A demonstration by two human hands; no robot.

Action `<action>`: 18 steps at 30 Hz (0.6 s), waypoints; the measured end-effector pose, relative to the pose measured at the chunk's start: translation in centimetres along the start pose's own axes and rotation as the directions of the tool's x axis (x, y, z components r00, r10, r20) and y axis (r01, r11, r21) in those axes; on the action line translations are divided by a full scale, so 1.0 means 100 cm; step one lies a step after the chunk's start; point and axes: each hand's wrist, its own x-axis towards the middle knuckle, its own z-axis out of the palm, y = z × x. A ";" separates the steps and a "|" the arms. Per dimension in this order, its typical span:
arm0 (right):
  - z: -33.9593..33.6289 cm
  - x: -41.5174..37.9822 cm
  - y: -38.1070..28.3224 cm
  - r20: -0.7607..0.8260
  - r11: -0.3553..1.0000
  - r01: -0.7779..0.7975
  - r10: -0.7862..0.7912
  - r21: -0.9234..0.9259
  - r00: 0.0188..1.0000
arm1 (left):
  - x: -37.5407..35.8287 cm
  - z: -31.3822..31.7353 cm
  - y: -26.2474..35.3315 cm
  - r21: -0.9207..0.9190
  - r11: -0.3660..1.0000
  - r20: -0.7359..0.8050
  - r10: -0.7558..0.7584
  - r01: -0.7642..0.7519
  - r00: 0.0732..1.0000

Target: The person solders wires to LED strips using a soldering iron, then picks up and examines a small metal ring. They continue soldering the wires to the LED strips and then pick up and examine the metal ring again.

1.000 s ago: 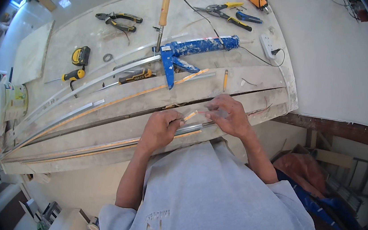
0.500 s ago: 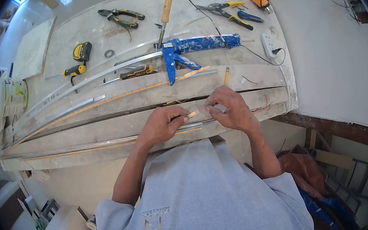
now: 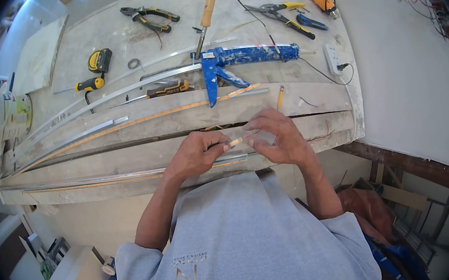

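My left hand pinches a short yellow-and-white end of LED strip between thumb and fingers. A thin red wire runs from that end toward my right hand. The right thumb and fingers are spread apart around the wire's free end, and no grip on it shows. Below the hands, an aluminium channel lies along the front plank with an orange strip beside it. A pencil rests just beyond my right hand.
A blue caulking gun lies mid-table, with a wooden-handled soldering iron against it. Pliers, tin snips, a tape measure, a screwdriver and a power strip surround it. Long curved strips reach left.
My right fingers have opened and drawn slightly away from the red wire, which they were pinching. My left hand keeps its grip on the strip end. The view has shifted slightly.
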 end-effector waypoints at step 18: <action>0.005 0.026 -0.005 0.206 0.991 0.085 -0.062 -0.105 0.977 | 0.002 -0.003 -0.002 -0.040 0.999 0.021 0.024 -0.024 0.999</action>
